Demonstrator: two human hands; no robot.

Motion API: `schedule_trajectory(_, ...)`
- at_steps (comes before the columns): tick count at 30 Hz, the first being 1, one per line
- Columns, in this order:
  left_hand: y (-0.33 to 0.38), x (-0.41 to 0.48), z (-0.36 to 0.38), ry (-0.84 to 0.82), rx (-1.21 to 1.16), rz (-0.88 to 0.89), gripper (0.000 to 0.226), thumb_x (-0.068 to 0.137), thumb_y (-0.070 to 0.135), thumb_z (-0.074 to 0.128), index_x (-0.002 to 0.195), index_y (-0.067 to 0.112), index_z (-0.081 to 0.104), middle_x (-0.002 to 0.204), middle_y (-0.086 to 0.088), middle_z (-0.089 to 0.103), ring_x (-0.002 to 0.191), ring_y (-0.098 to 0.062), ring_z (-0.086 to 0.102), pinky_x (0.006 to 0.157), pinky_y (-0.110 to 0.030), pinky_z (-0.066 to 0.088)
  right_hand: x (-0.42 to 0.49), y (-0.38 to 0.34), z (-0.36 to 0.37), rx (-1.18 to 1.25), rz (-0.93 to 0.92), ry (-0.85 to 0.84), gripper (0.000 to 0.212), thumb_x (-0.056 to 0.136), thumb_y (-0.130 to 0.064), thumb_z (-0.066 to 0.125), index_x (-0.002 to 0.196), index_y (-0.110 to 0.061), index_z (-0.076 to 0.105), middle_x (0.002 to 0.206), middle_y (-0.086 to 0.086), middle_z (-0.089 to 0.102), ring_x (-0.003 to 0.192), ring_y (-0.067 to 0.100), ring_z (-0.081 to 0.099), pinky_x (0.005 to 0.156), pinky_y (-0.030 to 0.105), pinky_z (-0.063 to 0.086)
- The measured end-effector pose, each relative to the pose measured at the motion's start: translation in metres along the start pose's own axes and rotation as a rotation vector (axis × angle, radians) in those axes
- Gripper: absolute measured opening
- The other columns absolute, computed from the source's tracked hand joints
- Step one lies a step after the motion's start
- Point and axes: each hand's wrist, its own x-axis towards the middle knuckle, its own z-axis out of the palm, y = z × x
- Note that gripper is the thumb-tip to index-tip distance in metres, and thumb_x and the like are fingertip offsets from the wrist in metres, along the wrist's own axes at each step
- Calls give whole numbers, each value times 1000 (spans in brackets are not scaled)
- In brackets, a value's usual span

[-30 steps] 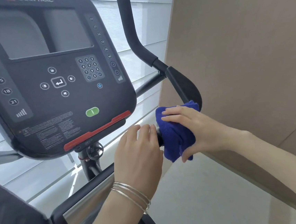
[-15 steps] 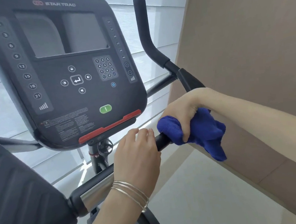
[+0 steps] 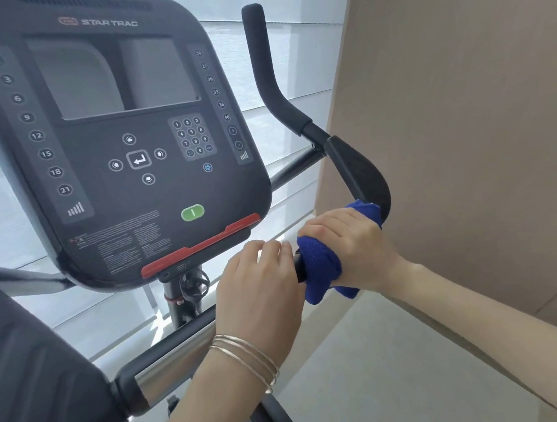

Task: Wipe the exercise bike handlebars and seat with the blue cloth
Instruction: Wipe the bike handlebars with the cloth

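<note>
The black right handlebar (image 3: 282, 108) rises from a padded bend (image 3: 362, 172) beside the console. The blue cloth (image 3: 319, 261) is wrapped around the handlebar's lower grip, just below that bend. My right hand (image 3: 351, 244) is closed over the cloth and the bar, knuckles up. My left hand (image 3: 261, 290), with thin bangles at the wrist, grips the same bar just left of the cloth, next to the chrome sensor section (image 3: 173, 367). The seat is out of view.
The Star Trac console (image 3: 120, 141) fills the upper left, close above my left hand. A black padded part (image 3: 30, 370) sits at lower left. A tan wall panel (image 3: 466, 124) stands close on the right, window blinds behind, pale floor (image 3: 372, 389) below.
My right hand has rolled back over the top of the bar with the cloth, which now wraps the grip tightly instead of hanging loose below. The left hand has kept its hold.
</note>
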Motion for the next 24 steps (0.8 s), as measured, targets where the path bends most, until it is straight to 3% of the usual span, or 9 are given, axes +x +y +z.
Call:
schedule_trajectory(2,-3,-3,-4,-31,-3,-16,39,71,34,75,102,12,68,95,0,71,90,-22,65,72,-29,53,3,15,-6,17,-56,-102,23,75,-29,54,94,-18,61,81,-3,68,72,18,63,68,34,50)
schedule_trajectory(5,-7,-8,-2,-32,-22,-22,49,91,41,48,133,16,43,129,1,54,120,-22,46,95,-33,41,-1,42,-19,3,9,-232,27,72,-26,60,97,-17,64,84,-4,67,75,18,62,72,38,51)
schedule_trajectory(8,-11,-15,0,-4,2,-27,51,93,41,42,138,17,36,135,3,48,125,-20,41,99,-32,38,-9,51,-22,-63,90,-218,28,71,-18,58,97,-13,67,87,-1,69,80,23,64,83,41,51)
schedule_trajectory(12,-13,-23,2,-4,-6,-8,51,93,40,41,139,17,33,136,3,47,125,-21,39,99,-32,37,-16,27,-15,-49,198,-142,29,75,-20,58,100,-9,66,96,5,69,90,25,64,98,41,45)
schedule_trajectory(16,-6,-20,1,-22,-35,29,55,93,42,43,140,17,31,137,4,44,128,-20,37,100,-31,36,-11,-6,-10,5,139,-168,35,75,-23,65,107,-7,64,102,7,68,98,23,63,106,41,40)
schedule_trajectory(19,-4,-20,-6,3,-36,91,56,78,38,68,124,10,55,117,-1,63,113,-23,56,87,-31,49,-16,-13,-20,114,219,-141,46,72,-17,72,116,-5,60,116,8,64,111,21,58,113,37,30)
schedule_trajectory(21,-3,-23,-2,98,-54,170,54,60,31,83,106,6,67,96,-4,71,97,-27,67,75,-31,56,-28,-19,-31,349,382,-37,53,72,-15,73,121,-6,56,122,3,60,116,14,55,110,23,31)
schedule_trajectory(24,5,-25,4,200,-74,283,50,59,25,83,101,3,71,92,-5,73,91,-27,69,75,-31,57,-39,-27,-48,645,651,74,61,68,-7,77,118,-24,47,123,-6,53,111,8,54,92,12,41)
